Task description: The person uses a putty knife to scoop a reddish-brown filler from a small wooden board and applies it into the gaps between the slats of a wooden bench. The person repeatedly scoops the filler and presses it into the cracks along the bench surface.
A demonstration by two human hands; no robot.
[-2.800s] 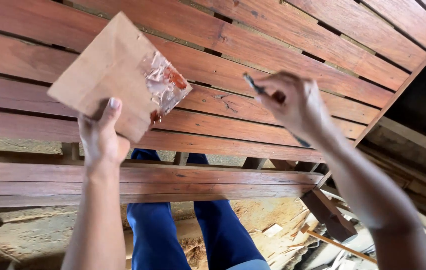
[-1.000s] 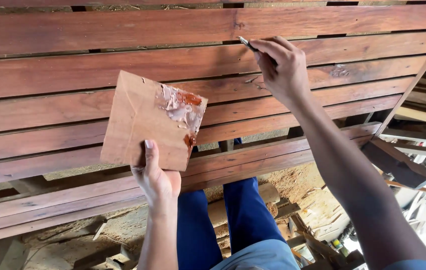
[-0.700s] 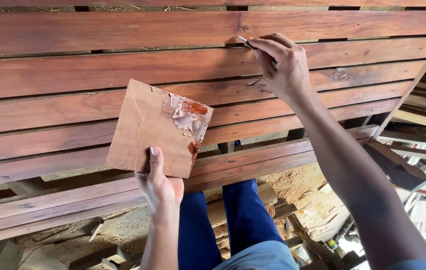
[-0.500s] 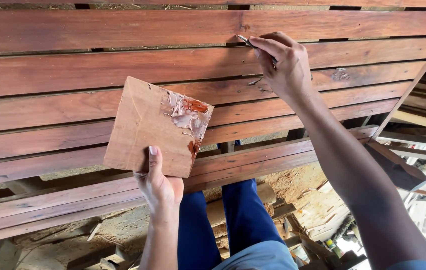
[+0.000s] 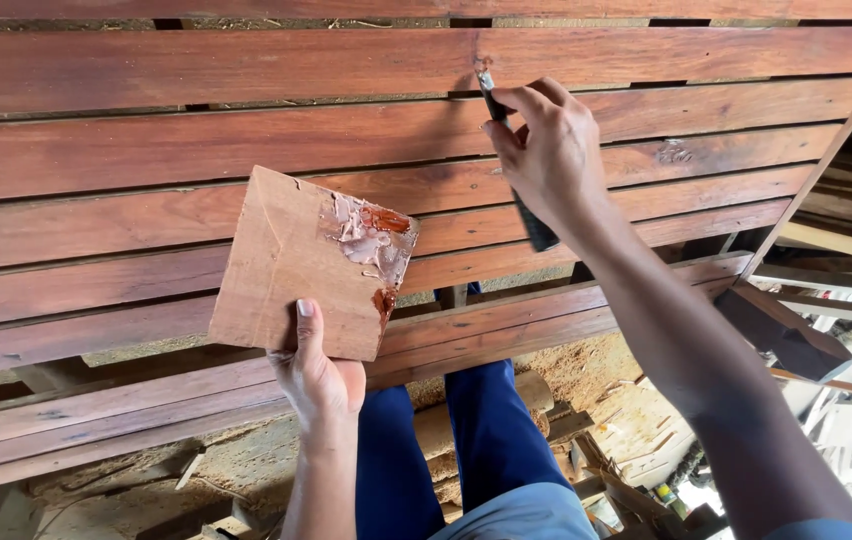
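While left hand (image 5: pixel 318 380) grips putty-smeared board (image 5: pixel 296 262), right hand (image 5: pixel 546 150) pinches knife (image 5: pixel 516 160) against slat (image 5: pixel 246 65).

A woodworking shop or carpentry yard. Reddish, finished slats (image 5: pixel 246 150) form a slatted frame on rough timber supports. Beneath it lie a dirt floor (image 5: pixel 246 460) strewn with sawdust, a log (image 5: pixel 436 425) and offcuts (image 5: pixel 786 330). Loose lumber (image 5: pixel 846 240) is stacked at the right, with wood scraps (image 5: pixel 636 440) around it.
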